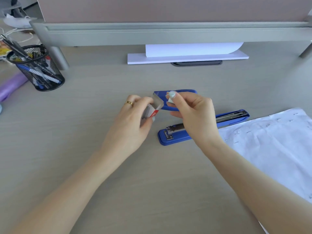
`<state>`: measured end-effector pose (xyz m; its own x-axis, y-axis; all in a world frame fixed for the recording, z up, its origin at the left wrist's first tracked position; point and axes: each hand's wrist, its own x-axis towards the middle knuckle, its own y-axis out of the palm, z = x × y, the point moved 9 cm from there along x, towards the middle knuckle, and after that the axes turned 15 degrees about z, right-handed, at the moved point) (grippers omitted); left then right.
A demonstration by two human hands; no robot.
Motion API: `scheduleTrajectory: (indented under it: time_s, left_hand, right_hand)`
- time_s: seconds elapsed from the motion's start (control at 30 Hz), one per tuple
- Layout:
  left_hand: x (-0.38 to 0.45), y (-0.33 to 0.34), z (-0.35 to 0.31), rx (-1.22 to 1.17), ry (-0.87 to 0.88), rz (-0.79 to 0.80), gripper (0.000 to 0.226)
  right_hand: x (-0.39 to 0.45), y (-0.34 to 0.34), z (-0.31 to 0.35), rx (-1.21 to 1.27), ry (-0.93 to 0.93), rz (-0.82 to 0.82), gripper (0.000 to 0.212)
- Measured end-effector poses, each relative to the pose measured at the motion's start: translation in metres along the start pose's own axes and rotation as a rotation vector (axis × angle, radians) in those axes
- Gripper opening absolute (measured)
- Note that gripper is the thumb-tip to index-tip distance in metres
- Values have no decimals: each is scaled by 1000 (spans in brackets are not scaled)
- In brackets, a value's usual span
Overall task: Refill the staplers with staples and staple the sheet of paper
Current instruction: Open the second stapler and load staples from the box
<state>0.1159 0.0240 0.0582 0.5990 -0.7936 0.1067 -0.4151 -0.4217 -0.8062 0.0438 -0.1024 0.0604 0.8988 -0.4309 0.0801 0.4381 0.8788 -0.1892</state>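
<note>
Both hands' fingers curled: left hand (130,120) around staple box (152,109), right hand (190,110) pinching white flap (170,100).

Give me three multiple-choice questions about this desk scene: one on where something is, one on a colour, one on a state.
1. Where is the mesh pen holder?
A. far left of the desk
B. on the paper
C. beside the right hand

2. What colour is the open stapler?
A. red
B. blue
C. black

3. What is the left hand doing?
A. lying flat
B. pressing the stapler
C. holding a staple box

Answers: 1 A, it stands at the left edge; 2 B, base and top are blue; 3 C, fingers curl round the box.
</note>
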Motion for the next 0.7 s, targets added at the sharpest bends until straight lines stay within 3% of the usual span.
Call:
scheduleTrajectory:
  time_s: [0.13,0.3,0.7]
  left_hand:
    - [3,-3,14,174,-104,4,25]
    - [12,7,36,377,-195,103,26]
    - [14,-1,44,-26,-217,-174,26]
  right_hand:
    - [-6,-15,7,-75,-19,-26,25]
    - [-8,-15,-8,-139,80,89,19]
    - [-8,-6,-4,-208,-33,155,11]
